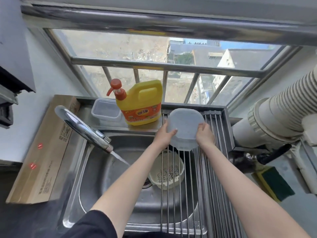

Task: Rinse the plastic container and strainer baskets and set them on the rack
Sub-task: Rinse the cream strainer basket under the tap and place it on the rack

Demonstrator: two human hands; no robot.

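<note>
A translucent white plastic container [184,127] is held upside down over the far end of the steel roll-up rack [205,177], its lower edge at the bars. My left hand [165,134] grips its left side and my right hand [205,134] grips its right side. Under the rack, in the steel sink [96,177], lies a cream strainer basket [167,172], seen through the bars. Water runs from the chrome tap [84,129] into the sink.
A yellow detergent bottle [140,103] with an orange pump and a clear lidded box [106,109] stand on the ledge behind the sink. A cardboard box [42,152] leans at the left. A green-yellow sponge [274,182] and a ribbed duct [277,114] are at the right.
</note>
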